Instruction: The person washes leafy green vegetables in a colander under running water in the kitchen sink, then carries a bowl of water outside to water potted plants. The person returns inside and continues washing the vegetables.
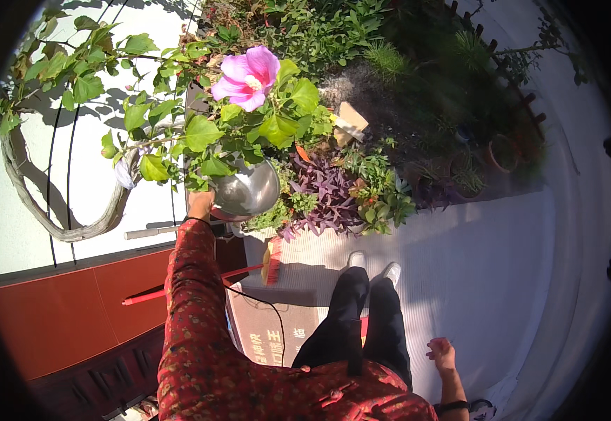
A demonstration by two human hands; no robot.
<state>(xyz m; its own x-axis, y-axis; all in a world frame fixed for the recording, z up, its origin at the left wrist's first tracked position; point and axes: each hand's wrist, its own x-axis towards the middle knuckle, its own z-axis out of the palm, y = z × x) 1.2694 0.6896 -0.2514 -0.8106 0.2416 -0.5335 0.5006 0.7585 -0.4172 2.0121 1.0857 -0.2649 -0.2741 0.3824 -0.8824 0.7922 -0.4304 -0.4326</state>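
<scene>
My left hand is at the near side of a shiny metal bowl, with the fingers largely hidden by leaves and the bowl. The bowl is tilted beside the potted plants, under a leafy branch that bears a pink hibiscus flower. Away from the plants, my right hand hangs low at my right side with its fingers curled; nothing is visible in it. Purple-leaved plants grow just right of the bowl.
A broom with red and yellow bristles and a red handle lies left of my feet. A printed brown mat and a dark cable are near my legs. Terracotta pots stand at right. A curved woody trunk is at left.
</scene>
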